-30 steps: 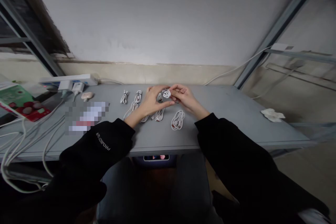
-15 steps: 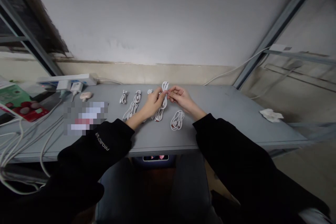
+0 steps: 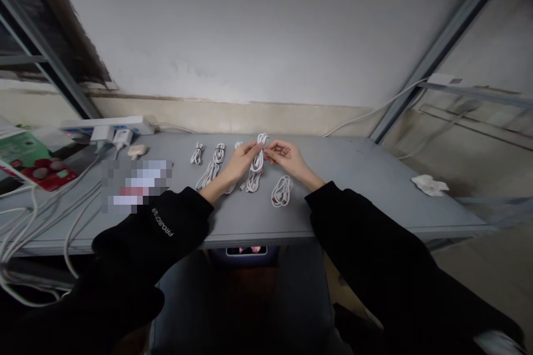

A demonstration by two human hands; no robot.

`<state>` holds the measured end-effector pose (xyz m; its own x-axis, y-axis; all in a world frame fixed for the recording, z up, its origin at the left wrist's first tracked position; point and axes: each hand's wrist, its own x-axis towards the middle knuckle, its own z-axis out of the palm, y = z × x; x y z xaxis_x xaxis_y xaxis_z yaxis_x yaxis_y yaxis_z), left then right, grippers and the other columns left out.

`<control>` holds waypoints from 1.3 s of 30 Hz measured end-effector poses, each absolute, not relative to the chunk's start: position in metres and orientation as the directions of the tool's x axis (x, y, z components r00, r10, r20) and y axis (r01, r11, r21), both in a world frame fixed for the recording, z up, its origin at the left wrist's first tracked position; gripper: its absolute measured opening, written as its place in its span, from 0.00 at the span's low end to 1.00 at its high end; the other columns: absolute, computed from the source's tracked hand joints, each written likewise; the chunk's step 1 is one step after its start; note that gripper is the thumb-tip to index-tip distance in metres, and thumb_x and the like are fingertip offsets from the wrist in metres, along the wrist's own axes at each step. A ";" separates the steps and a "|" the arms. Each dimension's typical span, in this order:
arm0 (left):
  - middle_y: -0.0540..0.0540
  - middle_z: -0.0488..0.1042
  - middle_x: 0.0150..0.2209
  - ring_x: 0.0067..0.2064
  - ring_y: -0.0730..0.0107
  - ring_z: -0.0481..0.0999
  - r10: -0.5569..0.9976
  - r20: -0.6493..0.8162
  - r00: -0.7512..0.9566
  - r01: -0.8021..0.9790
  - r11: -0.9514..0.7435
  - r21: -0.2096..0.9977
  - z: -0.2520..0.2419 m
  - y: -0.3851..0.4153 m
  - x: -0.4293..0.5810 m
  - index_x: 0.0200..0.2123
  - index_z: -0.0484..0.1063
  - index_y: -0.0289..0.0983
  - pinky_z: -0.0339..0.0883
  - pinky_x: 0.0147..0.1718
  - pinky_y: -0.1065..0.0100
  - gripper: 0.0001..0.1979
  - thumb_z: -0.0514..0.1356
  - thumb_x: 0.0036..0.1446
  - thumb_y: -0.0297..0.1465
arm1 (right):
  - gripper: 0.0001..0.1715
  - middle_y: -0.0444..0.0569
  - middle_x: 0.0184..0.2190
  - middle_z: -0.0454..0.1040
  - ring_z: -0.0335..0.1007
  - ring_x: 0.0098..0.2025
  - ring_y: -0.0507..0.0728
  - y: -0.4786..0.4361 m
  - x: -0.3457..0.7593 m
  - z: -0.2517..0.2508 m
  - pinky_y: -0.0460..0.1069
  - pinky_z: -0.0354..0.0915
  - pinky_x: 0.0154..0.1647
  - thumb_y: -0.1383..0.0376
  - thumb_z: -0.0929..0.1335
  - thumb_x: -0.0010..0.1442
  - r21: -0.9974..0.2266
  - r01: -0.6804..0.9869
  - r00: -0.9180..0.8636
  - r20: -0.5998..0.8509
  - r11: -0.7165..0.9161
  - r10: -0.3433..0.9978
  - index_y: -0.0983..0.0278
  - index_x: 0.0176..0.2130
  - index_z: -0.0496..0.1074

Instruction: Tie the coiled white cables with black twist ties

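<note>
A coiled white charging cable [image 3: 257, 162] is upright over the desk, held between the thumb and fingers of my left hand [image 3: 243, 160]. A thin dark band shows around the coil's upper part. Close against the coil's right side is my right hand [image 3: 287, 157], its thumb and forefinger pinched together at the band and the other fingers curled. What sits in that pinch is too small to make out. Just below, another coiled cable [image 3: 252, 182] lies on the desk, and a separate coil [image 3: 282, 191] lies nearer the front edge.
Left of my hands lie a banded coil [image 3: 197, 153], a second banded coil [image 3: 219, 153] and a looser cable [image 3: 209, 173]. A power strip [image 3: 125, 125] with plugs stands at the back left. Crumpled tissue [image 3: 430, 184] rests on the desk's right side [image 3: 375, 194].
The held coil has lowered slightly and tilted a little. My right fingers have shifted slightly down and left against it, and my left hand has moved slightly.
</note>
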<state>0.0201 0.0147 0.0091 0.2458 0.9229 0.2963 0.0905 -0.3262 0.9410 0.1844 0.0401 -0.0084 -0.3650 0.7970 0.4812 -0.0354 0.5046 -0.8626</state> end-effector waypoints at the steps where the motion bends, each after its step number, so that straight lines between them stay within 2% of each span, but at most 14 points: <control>1: 0.49 0.69 0.23 0.25 0.72 0.66 0.922 0.303 0.241 0.090 -0.332 0.939 0.009 0.015 0.020 0.26 0.67 0.37 0.62 0.27 0.69 0.17 0.55 0.65 0.39 | 0.20 0.41 0.25 0.71 0.64 0.25 0.48 0.041 0.184 -0.009 0.46 0.63 0.28 0.50 0.75 0.55 -0.864 -0.039 -0.366 0.479 0.501 0.798 0.62 0.31 0.70; 6: 0.51 0.67 0.19 0.19 0.76 0.63 0.930 0.283 0.233 0.079 -0.308 0.948 0.010 0.013 0.021 0.26 0.66 0.37 0.57 0.20 0.72 0.18 0.56 0.66 0.40 | 0.18 0.41 0.23 0.71 0.65 0.24 0.48 0.045 0.183 -0.011 0.47 0.64 0.28 0.52 0.76 0.53 -0.892 -0.036 -0.339 0.435 0.450 0.834 0.62 0.29 0.71; 11: 0.54 0.67 0.17 0.13 0.79 0.59 0.943 0.243 0.228 0.074 -0.266 0.961 0.007 0.014 0.021 0.29 0.64 0.37 0.48 0.16 0.72 0.17 0.53 0.68 0.41 | 0.14 0.45 0.29 0.77 0.70 0.29 0.51 0.045 0.182 -0.011 0.49 0.69 0.34 0.54 0.75 0.54 -0.902 0.024 -0.277 0.409 0.432 0.869 0.62 0.33 0.76; 16: 0.54 0.63 0.16 0.16 0.76 0.63 0.954 0.235 0.188 0.106 -0.258 0.960 0.005 0.020 0.022 0.28 0.66 0.37 0.54 0.20 0.71 0.14 0.54 0.67 0.34 | 0.12 0.48 0.35 0.80 0.73 0.33 0.52 0.047 0.182 -0.012 0.50 0.71 0.39 0.57 0.73 0.57 -0.913 0.049 -0.224 0.385 0.405 0.895 0.63 0.38 0.79; 20: 0.53 0.65 0.20 0.22 0.75 0.64 0.939 0.249 0.236 0.092 -0.277 0.956 0.004 0.024 0.021 0.29 0.71 0.36 0.59 0.26 0.70 0.08 0.57 0.61 0.29 | 0.16 0.50 0.39 0.80 0.73 0.33 0.52 0.051 0.184 -0.013 0.50 0.71 0.39 0.60 0.75 0.56 -0.938 0.059 -0.186 0.327 0.343 0.926 0.63 0.44 0.78; 23: 0.52 0.67 0.21 0.24 0.73 0.66 0.939 0.228 0.257 0.094 -0.260 0.961 0.002 0.028 0.020 0.31 0.73 0.36 0.61 0.29 0.69 0.06 0.58 0.60 0.28 | 0.19 0.50 0.38 0.79 0.74 0.33 0.53 0.052 0.186 -0.013 0.50 0.72 0.37 0.59 0.75 0.56 -0.942 0.096 -0.213 0.297 0.323 0.931 0.63 0.46 0.77; 26: 0.52 0.71 0.24 0.27 0.72 0.71 0.948 0.213 0.237 0.059 -0.233 0.971 0.001 0.029 0.019 0.38 0.73 0.36 0.64 0.32 0.69 0.04 0.59 0.59 0.27 | 0.23 0.49 0.40 0.78 0.73 0.31 0.51 0.050 0.186 -0.013 0.49 0.72 0.34 0.59 0.77 0.54 -0.940 0.089 -0.268 0.295 0.329 0.917 0.62 0.48 0.75; 30: 0.52 0.73 0.23 0.27 0.72 0.72 0.957 0.200 0.208 0.011 -0.207 0.978 0.001 0.027 0.021 0.41 0.68 0.36 0.66 0.32 0.69 0.05 0.59 0.61 0.26 | 0.28 0.45 0.39 0.77 0.74 0.32 0.50 0.050 0.185 -0.014 0.49 0.74 0.36 0.66 0.78 0.50 -0.952 0.018 -0.339 0.282 0.306 0.897 0.60 0.50 0.72; 34: 0.53 0.70 0.19 0.24 0.72 0.71 0.965 0.193 0.179 0.050 -0.205 0.977 0.002 0.024 0.021 0.39 0.66 0.36 0.65 0.30 0.70 0.02 0.57 0.63 0.27 | 0.22 0.44 0.34 0.77 0.74 0.31 0.51 0.051 0.183 -0.014 0.49 0.73 0.35 0.69 0.77 0.49 -0.966 -0.008 -0.327 0.247 0.259 0.912 0.61 0.44 0.72; 39: 0.47 0.76 0.32 0.31 0.71 0.73 0.941 0.326 0.089 0.241 -0.338 0.910 0.001 0.024 0.017 0.36 0.69 0.36 0.65 0.37 0.69 0.05 0.55 0.63 0.30 | 0.15 0.45 0.30 0.78 0.71 0.29 0.51 0.058 0.189 -0.012 0.48 0.69 0.33 0.65 0.75 0.52 -0.980 -0.033 -0.154 0.201 0.198 0.967 0.64 0.40 0.73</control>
